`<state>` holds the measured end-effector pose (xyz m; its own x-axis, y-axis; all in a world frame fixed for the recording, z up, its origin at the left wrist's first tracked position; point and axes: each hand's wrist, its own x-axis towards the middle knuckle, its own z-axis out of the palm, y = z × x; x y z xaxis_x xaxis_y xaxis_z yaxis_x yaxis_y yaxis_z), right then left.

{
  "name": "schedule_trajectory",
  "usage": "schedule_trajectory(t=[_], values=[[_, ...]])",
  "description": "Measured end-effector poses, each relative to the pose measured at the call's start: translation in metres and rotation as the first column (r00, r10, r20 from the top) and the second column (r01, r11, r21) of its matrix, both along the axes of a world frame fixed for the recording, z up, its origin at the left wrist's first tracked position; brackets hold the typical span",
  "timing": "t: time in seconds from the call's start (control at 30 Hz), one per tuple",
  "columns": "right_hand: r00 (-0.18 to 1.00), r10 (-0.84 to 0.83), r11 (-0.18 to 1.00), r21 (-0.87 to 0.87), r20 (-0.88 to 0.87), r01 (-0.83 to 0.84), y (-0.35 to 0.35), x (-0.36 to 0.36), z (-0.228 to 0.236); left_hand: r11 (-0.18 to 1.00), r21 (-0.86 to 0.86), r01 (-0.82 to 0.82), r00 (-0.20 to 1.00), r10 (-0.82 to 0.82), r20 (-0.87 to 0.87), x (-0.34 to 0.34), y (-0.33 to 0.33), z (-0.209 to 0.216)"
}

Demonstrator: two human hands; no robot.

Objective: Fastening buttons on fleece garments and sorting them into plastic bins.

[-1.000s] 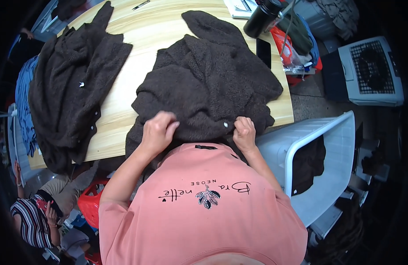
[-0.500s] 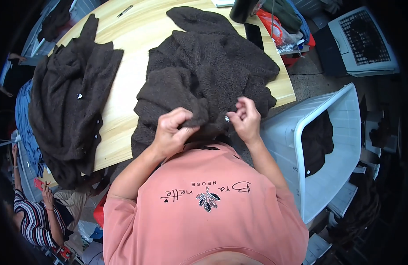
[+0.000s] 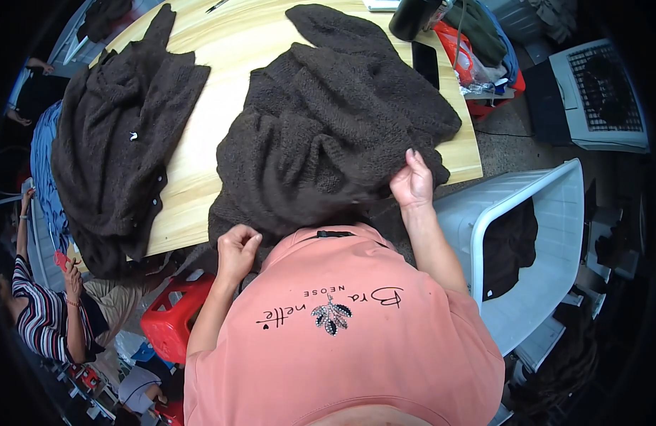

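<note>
A dark brown knitted garment (image 3: 321, 135) lies bunched on the table in front of me, one sleeve stretched toward the far side. At its near left edge is my left hand (image 3: 237, 250), closed with fingers curled and the thumb pressed in. Whether any cloth is in it cannot be made out. My right hand (image 3: 413, 183) is raised at the garment's right side, fingers stretched out and palm turned inward. The cloth between my hands is slightly blurred. On the left lies a second dark brown knitted garment (image 3: 118, 142) with small white spots along its right edge.
The wooden table (image 3: 221, 50) bears a pen, a black phone (image 3: 425, 64) and a black cylinder (image 3: 409, 21). At my right stands a pale blue bin (image 3: 527, 298) with dark cloth inside. A red stool (image 3: 175, 319) and a person in a striped top (image 3: 47, 316) are at left.
My left hand has let go of the bunched cloth and drawn back left and down. My right hand has risen slightly to the right. The garment's near part has dropped and spread.
</note>
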<state>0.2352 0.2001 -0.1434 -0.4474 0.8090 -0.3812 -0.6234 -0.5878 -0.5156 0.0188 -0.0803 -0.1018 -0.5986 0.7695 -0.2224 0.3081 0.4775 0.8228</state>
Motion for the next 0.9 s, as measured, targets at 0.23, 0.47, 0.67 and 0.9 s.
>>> schedule_trajectory(t=[0.23,0.47,0.67,0.9], values=[[0.999,-0.021,0.999,-0.046,0.029,0.022,-0.006,-0.005,0.006,0.803,0.288,0.522,0.813,-0.366,-0.453,0.008,0.107,0.056],[0.996,0.091,0.933,0.348,0.013,-0.089,0.0,-0.031,0.032,0.901,0.278,0.332,0.94,-0.341,-0.016,-0.008,0.169,0.03],[0.847,-0.048,0.788,0.541,0.529,-0.294,-0.009,-0.011,0.014,0.965,0.257,-0.041,0.949,-0.044,0.313,-0.111,0.187,0.037],[0.524,-0.354,0.117,0.592,0.775,-0.797,-0.003,-0.032,0.014,0.941,0.297,-0.163,0.979,0.117,0.167,-0.153,0.196,0.034]])
